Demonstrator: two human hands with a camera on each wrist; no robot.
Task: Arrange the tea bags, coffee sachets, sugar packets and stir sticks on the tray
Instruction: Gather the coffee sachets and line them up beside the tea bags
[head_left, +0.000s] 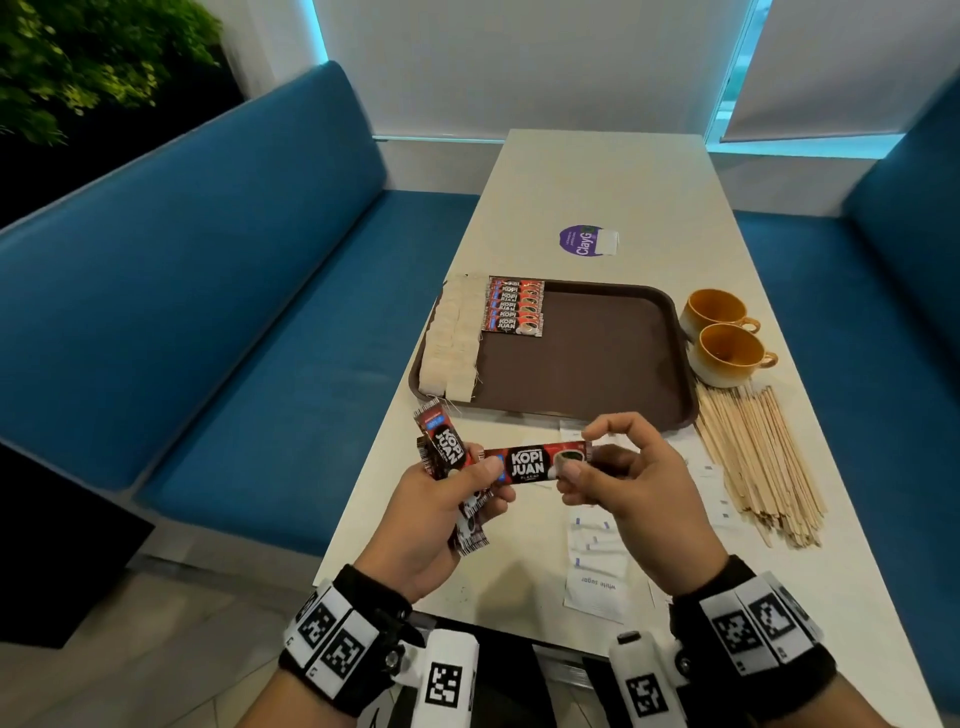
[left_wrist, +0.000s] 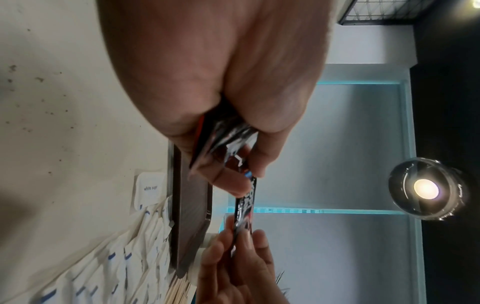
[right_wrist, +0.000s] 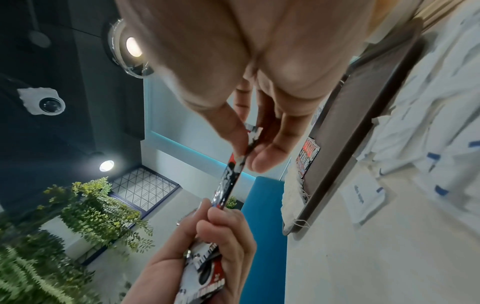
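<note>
A brown tray lies on the table with white tea bags in rows along its left edge and a stack of red coffee sachets at its back left. My left hand grips a bunch of coffee sachets near the table's front edge. One red coffee sachet is stretched between both hands: my left thumb presses its left end and my right hand pinches its right end. In the wrist views this sachet shows edge-on.
Two orange cups stand right of the tray. A pile of wooden stir sticks lies in front of them. White sugar packets are scattered on the table under my right hand. Blue benches flank the table.
</note>
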